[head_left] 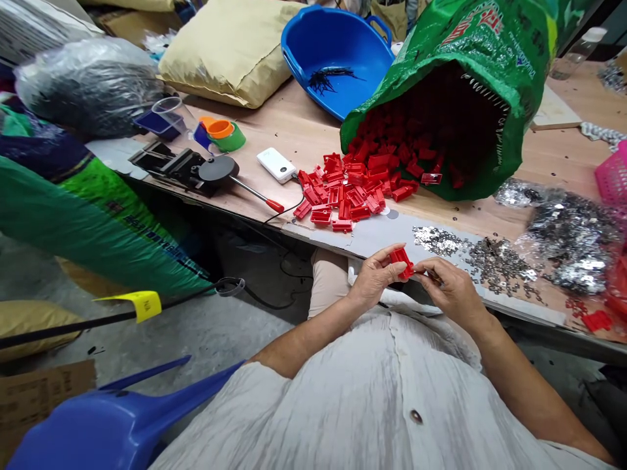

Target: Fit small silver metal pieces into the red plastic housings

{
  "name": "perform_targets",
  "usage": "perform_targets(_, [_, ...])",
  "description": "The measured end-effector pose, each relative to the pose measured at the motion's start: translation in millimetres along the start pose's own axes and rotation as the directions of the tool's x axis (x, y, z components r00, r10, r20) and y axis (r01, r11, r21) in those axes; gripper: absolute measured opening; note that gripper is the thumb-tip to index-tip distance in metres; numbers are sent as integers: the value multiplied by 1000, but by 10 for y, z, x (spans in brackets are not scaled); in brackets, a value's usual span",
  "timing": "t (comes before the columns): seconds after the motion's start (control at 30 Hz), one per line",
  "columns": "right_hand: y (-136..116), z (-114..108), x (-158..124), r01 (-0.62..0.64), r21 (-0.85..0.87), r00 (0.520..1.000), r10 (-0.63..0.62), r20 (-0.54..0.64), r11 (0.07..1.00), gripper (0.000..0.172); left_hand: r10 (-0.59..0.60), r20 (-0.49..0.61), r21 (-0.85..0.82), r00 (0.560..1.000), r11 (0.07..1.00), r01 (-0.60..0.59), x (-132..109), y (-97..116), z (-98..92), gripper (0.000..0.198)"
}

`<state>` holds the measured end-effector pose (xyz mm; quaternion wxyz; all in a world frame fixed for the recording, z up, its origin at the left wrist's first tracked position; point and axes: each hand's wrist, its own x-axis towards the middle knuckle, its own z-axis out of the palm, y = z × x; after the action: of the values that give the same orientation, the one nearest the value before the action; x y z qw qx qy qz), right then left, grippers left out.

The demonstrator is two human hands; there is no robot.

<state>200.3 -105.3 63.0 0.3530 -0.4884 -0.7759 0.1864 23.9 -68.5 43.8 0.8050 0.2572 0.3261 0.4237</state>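
Observation:
My left hand (375, 277) is closed on a small red plastic part (402, 262), held just in front of the table edge above my lap. My right hand (448, 284) is pinched against the right side of the same part, with something small and metallic between its fingers. A heap of the same red parts (343, 192) spills from a green sack (470, 78) lying on its side on the wooden table (313, 130). Small silvery metal pieces (494, 261) are scattered on the table right beside my hands.
A blue basin (337, 59) with dark bits stands at the back. A white phone-like device (277, 164), a black hand press (196, 171) with a red-tipped lever, small cups (220, 130), a pink basket (612, 176), sacks on the left and a blue chair (117, 424).

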Motion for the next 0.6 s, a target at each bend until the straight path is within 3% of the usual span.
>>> perform_targets(0.13, [36, -3, -4, 175, -16, 984, -176, -23, 984, 22, 2, 28, 9, 1000, 1000, -2, 9, 0, -19, 55])
perform_targets(0.27, [52, -10, -23, 225, -88, 974, -227, -3, 970, 27, 11, 46, 17, 999, 1000, -12, 13, -9, -37, 53])
perform_targets(0.4, [29, -29, -29, 185, -54, 983, -185, 15, 981, 29, 2, 49, 16, 999, 1000, -2, 9, -14, -47, 53])
perform_targets(0.6, [33, -47, -55, 27, 122, 999, -32, 38, 992, 24, -19, 77, -17, 997, 1000, 21, 8, -8, -51, 53])
